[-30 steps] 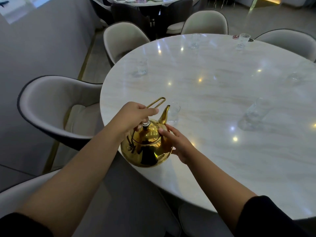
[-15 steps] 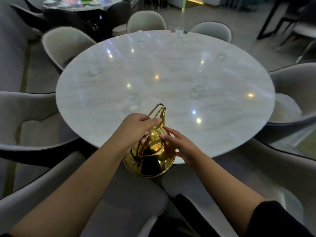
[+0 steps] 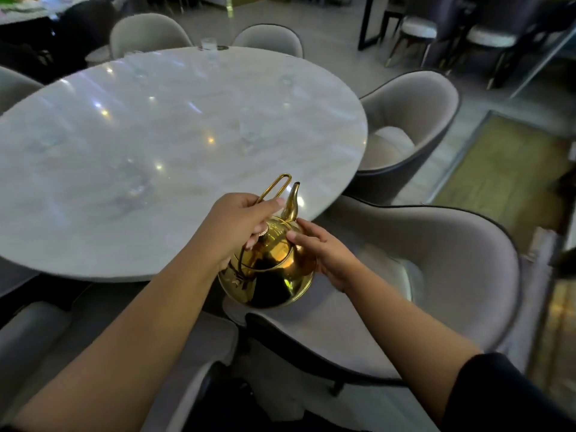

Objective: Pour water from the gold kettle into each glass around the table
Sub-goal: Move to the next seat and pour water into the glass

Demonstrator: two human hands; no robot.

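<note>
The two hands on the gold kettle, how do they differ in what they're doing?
The left hand is closed around the wire handle above the lid, while the right hand lies open against the gold kettle's side near the spout. The left sits higher, the right lower. Both touch the kettle, held past the table edge.

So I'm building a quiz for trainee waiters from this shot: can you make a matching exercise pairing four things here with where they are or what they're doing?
Things:
1. left hand
2. right hand
3. shiny gold metal kettle
4. clear drinking glass with a white band

Places or states:
A. at the far edge of the round white marble table
B. gripping the thin wire handle
C. held in the air by the table's near edge
D. fingers resting against the kettle's lid and side

Pairs: 1-B, 2-D, 3-C, 4-A
</note>
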